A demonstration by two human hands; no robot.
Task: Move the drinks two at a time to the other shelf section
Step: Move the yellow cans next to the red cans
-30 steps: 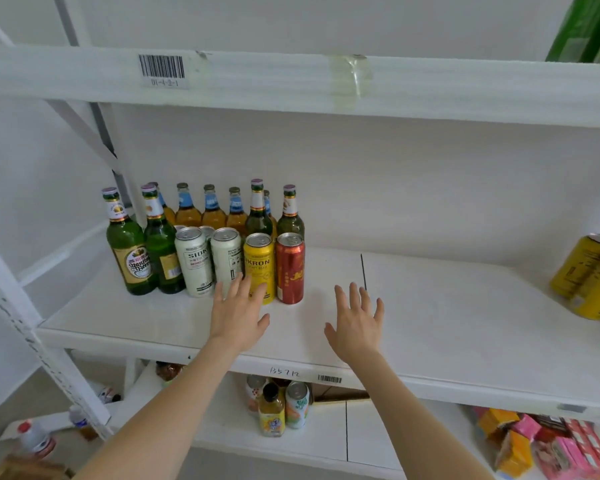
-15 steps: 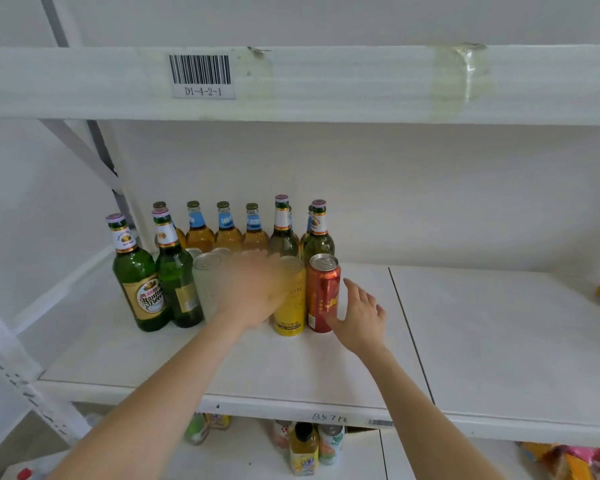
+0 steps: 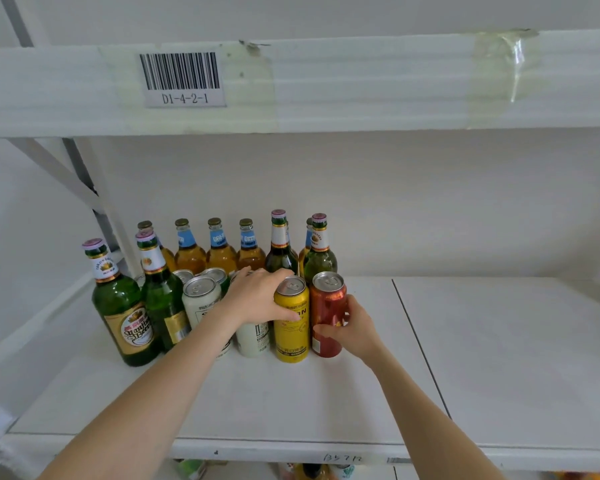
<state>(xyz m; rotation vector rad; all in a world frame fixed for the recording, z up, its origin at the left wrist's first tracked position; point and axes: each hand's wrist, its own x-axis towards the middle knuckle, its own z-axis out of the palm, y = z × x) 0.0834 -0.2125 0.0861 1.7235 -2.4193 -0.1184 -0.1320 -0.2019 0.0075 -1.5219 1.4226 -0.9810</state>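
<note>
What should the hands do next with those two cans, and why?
Probably lift both cans and carry them right. The left hand wraps the yellow can, the right hand wraps the red can, both still standing on the shelf, whose right section is bare.

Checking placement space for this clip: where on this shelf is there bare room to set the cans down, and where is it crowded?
Bare: the whole shelf panel right of the seam, and the front strip before the cans. Crowded: the left rear, where beer bottles stand behind tightly packed cans. There the left hand is on the yellow can and the right hand on the red can.
</note>
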